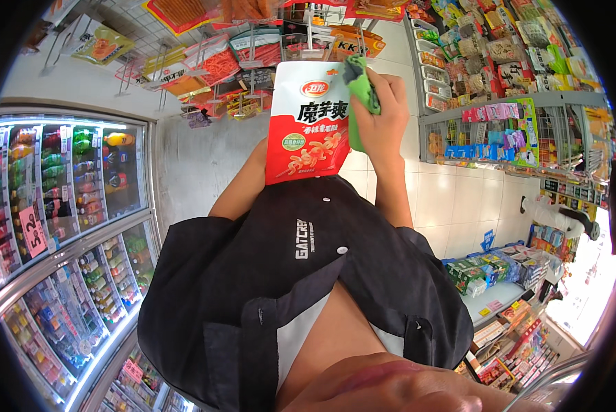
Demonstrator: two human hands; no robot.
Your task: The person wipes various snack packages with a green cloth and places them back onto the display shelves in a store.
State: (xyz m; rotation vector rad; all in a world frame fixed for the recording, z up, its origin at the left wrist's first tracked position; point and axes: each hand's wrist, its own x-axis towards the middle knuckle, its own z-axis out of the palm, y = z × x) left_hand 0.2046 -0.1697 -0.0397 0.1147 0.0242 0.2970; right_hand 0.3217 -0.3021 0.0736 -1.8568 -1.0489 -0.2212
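Note:
A red-and-white snack pouch [308,123] with a picture of the food and printed writing stands upright in front of my chest. My left hand [260,154] grips it from behind; most of that hand is hidden by the pouch, with the wrist showing at its left edge. In my right hand [388,116] is a bunched green cloth [358,85] with a dark grey side. The cloth lies against the pouch's right edge, and part of it hangs below my fingers.
Hanging snack packs [210,62] fill a wire rack ahead. Glass-door drink coolers [150,154] line the left. On the right stands a metal shelf [514,103] of packaged food. Boxed goods [475,270] sit on a counter, and a person [560,213] is farther back.

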